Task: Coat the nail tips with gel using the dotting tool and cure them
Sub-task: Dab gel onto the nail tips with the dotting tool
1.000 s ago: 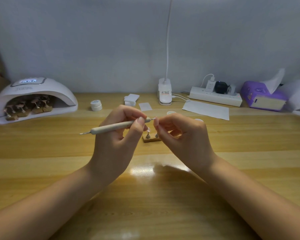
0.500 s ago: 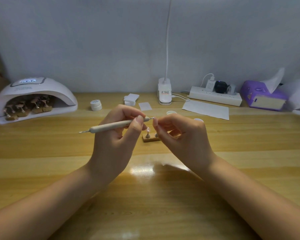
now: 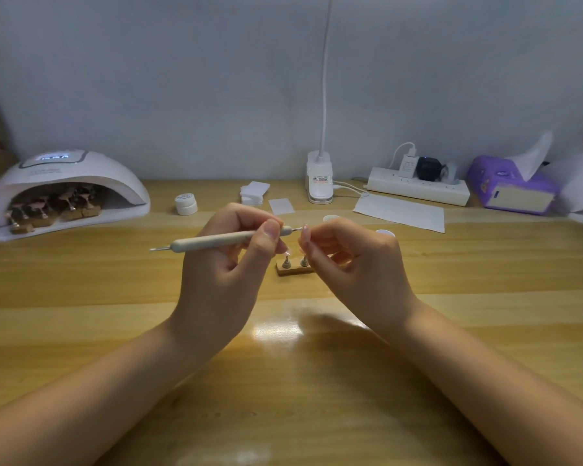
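At frame centre, the left hand (image 3: 223, 274) grips the dotting tool (image 3: 223, 239); the right hand (image 3: 354, 267) pinches a nail tip (image 3: 305, 230) at the tool's end.

- The dotting tool (image 3: 228, 239) is a slim cream-coloured stick with a thin metal point at each end. It lies nearly level above the worktop, pinched near its right end, and that point touches the nail tip.
- The nail tip (image 3: 305, 229) is small, pale and glossy, held just above the wooden stand.
- The wooden stand (image 3: 294, 269) is a low block on the worktop with two small metal pegs; the left peg carries another pale tip.
- The curing lamp (image 3: 64, 190), a white dome with its display lit, sits far left of the stand, with several holders inside.
- The white gel jar (image 3: 186, 204) stands between lamp and stand, lid on.
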Demonstrator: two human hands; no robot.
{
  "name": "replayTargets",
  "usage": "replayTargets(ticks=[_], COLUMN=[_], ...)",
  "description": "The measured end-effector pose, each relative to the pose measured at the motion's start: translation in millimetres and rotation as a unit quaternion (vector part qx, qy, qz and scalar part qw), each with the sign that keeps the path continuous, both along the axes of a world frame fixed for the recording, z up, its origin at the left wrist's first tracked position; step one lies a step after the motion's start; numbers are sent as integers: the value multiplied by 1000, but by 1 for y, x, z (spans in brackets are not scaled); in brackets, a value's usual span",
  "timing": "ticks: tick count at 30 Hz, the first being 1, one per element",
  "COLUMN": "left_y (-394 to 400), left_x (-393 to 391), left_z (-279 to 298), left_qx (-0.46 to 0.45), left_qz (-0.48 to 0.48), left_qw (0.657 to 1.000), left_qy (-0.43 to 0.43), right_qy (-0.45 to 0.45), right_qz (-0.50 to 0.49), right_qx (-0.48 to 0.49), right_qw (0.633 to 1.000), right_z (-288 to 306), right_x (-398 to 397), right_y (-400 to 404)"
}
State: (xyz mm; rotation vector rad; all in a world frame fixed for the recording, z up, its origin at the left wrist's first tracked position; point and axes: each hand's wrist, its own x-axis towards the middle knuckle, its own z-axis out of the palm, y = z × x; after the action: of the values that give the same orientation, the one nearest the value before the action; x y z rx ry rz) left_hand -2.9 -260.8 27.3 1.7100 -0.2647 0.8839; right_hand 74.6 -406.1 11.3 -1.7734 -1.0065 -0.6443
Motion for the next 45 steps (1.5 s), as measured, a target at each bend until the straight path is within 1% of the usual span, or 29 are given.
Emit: replayTargets(ticks=[25,40,45], left_y=[1,1,2], left_x=[2,2,2], left_z=[-3,-4,-2], left_qx=[13,3,-8], left_qz=[6,0,8], left_qw=[1000,1000,1000], left_qy=[9,10,-2], right_qy=[-19,-21,-20], right_qz=[4,-2,-6], right_qx=[-2,-5,-2], right_qw=[1000,1000,1000], right_z=[-1,0,0], right_x=[2,1,0], right_y=[0,0,0])
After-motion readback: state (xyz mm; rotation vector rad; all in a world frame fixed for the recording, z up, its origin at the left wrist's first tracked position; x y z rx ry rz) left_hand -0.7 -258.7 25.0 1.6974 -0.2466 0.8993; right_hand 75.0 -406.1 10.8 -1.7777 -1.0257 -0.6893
